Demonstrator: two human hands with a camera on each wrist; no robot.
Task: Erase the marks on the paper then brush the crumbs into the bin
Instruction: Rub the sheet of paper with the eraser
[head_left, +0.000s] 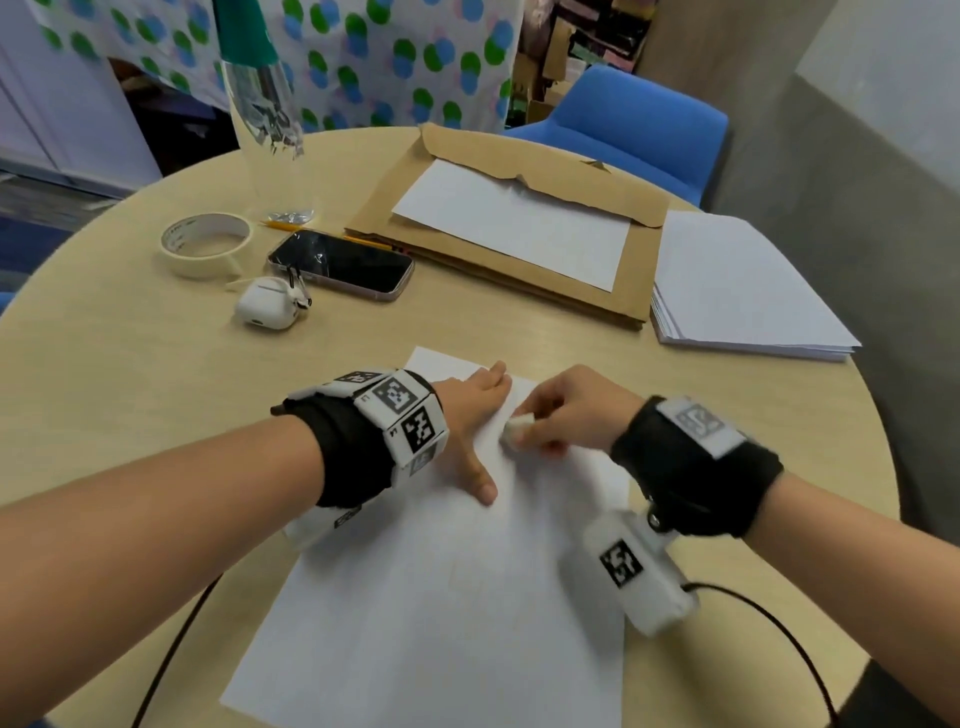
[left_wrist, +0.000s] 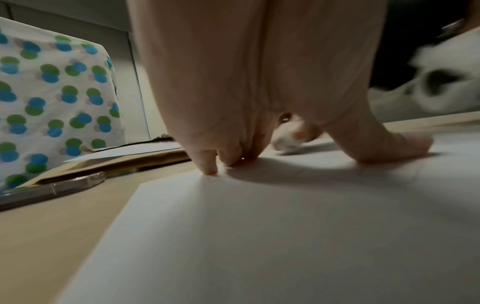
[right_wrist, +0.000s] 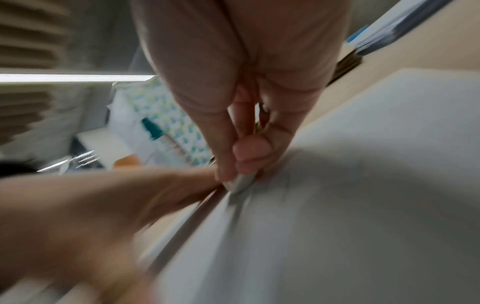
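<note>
Right wrist view is basically all motion smear, so the eraser (right_wrist: 240, 183) is just a pale wedge under the fingers (right_wrist: 250, 153). Any marks on the paper (head_left: 441, 597) are too faint to make out. The left hand (head_left: 475, 421) has its fingertips tucked behind the right hand (head_left: 571, 410). The paper's near corners run off the bottom edge.

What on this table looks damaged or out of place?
The brown cardboard envelope behind the work area has a ragged, torn flap edge over the white sheet lying on it. Otherwise nothing stands out: the left hand presses the paper flat while the right hand rubs with the eraser.
</note>
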